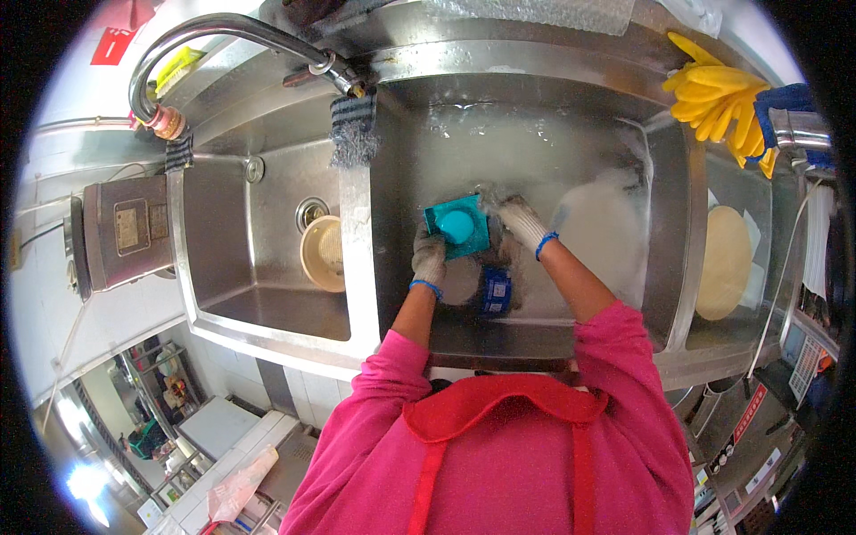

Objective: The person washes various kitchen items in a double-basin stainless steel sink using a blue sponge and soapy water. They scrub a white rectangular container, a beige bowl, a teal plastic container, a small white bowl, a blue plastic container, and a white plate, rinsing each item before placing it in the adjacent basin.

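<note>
My left hand (429,255), in a pale knitted glove with a blue band at the wrist, grips the lower left edge of a teal square dish (472,245). A rounded, brighter teal centre stands out on the dish. My right hand (520,217), gloved the same way, is just right of the dish. Something grey and wet blurs at its fingertips, so I cannot tell whether it holds anything. Both hands are over cloudy water in the steel sink basin (394,314). Below the dish, a blue labelled item (496,291) lies beside a pale round thing (460,282).
A large whitish shape (595,227) shows blurred under the water. Left, a beige strainer (314,257) sits in another basin beneath a curved faucet (221,25). A striped cloth (353,130) hangs over the divider. Yellow rubber gloves (719,97) and a round tan board (722,264) are right.
</note>
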Available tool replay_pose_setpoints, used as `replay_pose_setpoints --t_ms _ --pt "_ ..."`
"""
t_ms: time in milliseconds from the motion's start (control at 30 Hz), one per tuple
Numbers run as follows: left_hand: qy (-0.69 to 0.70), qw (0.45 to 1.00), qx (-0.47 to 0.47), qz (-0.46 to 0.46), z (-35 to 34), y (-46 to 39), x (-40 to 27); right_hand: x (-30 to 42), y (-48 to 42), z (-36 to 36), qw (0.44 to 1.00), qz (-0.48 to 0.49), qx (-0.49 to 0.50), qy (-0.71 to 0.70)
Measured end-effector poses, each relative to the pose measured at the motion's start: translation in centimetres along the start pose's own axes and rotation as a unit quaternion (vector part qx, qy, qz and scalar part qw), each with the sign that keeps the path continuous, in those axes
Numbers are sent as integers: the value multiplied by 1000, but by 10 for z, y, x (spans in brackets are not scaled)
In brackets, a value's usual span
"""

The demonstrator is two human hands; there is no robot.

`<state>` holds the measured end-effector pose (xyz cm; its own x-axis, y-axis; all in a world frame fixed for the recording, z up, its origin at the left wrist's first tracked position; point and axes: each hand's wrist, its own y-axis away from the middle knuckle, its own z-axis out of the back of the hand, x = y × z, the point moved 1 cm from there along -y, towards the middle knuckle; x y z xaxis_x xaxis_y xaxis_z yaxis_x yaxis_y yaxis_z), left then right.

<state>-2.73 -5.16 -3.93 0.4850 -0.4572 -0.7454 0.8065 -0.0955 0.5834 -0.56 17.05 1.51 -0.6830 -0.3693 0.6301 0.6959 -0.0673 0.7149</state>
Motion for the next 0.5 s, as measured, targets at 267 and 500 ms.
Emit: replay_pose_setpoints --t_ms 267,500 --pt "-397 914 20 -76 0 33 -64 -6 18 12 993 72 17 96" --pt "80 984 146 -56 -25 26 -8 19 43 -43 992 11 95 -84"
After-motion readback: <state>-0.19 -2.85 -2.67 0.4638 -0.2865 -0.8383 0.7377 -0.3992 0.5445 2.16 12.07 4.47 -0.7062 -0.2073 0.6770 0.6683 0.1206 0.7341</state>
